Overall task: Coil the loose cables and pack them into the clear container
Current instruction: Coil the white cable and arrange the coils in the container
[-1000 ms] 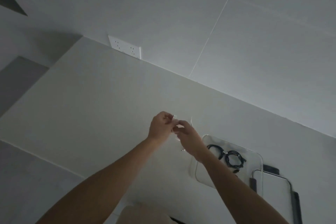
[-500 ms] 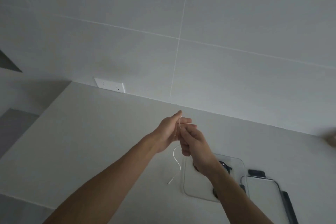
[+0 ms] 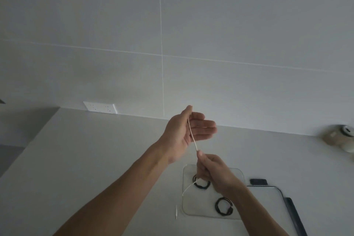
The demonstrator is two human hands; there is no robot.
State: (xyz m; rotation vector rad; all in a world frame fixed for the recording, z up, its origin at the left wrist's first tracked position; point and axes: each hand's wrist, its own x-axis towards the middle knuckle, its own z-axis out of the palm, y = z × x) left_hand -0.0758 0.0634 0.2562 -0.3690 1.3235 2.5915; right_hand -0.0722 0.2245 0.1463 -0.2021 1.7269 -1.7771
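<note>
A thin white cable (image 3: 193, 136) runs taut between my two hands above the white counter. My left hand (image 3: 184, 130) is raised with fingers stretched out, and the cable's upper end lies pinched between thumb and palm. My right hand (image 3: 212, 170) is lower and closed around the cable, whose loose tail (image 3: 186, 189) hangs down toward the counter. Below my right hand sits the clear container (image 3: 239, 172), with two black coiled cables inside, one (image 3: 201, 184) partly hidden by my hand and one (image 3: 223, 208) nearer to me.
The container's clear lid (image 3: 268, 207) lies to its right, over a dark flat object (image 3: 258, 181). A white socket strip (image 3: 100, 107) is on the wall at the counter's back edge. A roundish pale object (image 3: 342, 138) sits blurred at the far right.
My hands were together; now my right hand has pulled down and toward me along the cable while my left stays raised with fingers spread. The view has tilted down a little.
</note>
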